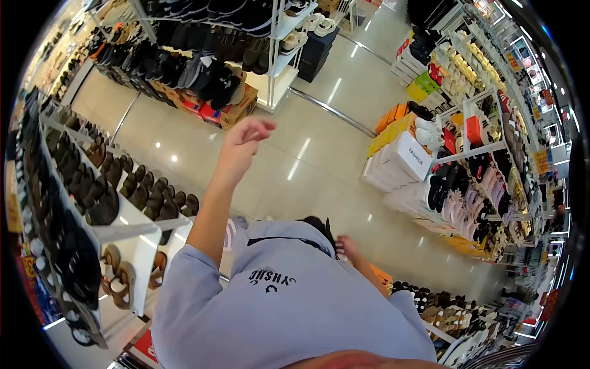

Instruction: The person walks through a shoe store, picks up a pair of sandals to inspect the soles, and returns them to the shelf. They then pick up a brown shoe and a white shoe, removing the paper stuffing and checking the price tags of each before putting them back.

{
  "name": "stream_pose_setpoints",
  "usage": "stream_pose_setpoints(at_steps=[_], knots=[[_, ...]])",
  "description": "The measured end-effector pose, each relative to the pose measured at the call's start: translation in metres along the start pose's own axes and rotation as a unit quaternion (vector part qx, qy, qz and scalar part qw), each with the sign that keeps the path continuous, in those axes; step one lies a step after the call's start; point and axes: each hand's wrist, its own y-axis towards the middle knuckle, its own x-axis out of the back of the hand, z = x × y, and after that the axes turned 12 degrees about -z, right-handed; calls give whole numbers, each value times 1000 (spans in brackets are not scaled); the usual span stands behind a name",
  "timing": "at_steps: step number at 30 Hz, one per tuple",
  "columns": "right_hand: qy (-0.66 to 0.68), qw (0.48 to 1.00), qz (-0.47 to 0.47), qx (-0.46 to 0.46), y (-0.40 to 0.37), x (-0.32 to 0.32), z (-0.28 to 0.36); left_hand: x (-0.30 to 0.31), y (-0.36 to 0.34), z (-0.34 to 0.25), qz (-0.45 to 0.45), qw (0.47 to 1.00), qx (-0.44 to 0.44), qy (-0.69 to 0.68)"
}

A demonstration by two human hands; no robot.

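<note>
My left hand [247, 138] is raised in front of me over the aisle floor, its fingers loosely curled, with nothing showing in them. My right hand [348, 247] is low at my right side, fingers bent in against the edge of a black item [319, 229]. The front of my light blue shirt [283, 307] hides most of this item, and I cannot tell what kind it is. Left of my left arm, brown sandals [121, 286] sit on a white shelf [142, 261].
Shoe racks [67, 178] stand close on my left. Ahead, another rack holds dark shoes [212, 80] above stacked shoeboxes [236, 109]. To the right, white shoeboxes [405, 157] and a shoe display [485, 178] border the tiled floor [307, 166]. A metal floor strip [332, 111] crosses the aisle.
</note>
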Motion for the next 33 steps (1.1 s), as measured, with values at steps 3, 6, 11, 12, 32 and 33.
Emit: stream_pose_setpoints(at_steps=[3,6,11,12,32,33], knots=[[18,994,37,97,4,-17,97,-65,31,-69,171,966,-173,-87],[52,991,91,84,12,-16,161,-128,51,-104,226,925,-259,-164],[237,967,90,32,182,33,127,-215,108,-68,301,816,-366,-332],[315,945,83,6,205,51,133,-234,124,-69,335,805,-368,-322],[-39,991,121,49,302,89,513,-362,426,-4,500,798,-229,-248],[-35,988,141,51,335,86,503,-367,442,8,502,812,-116,-275]])
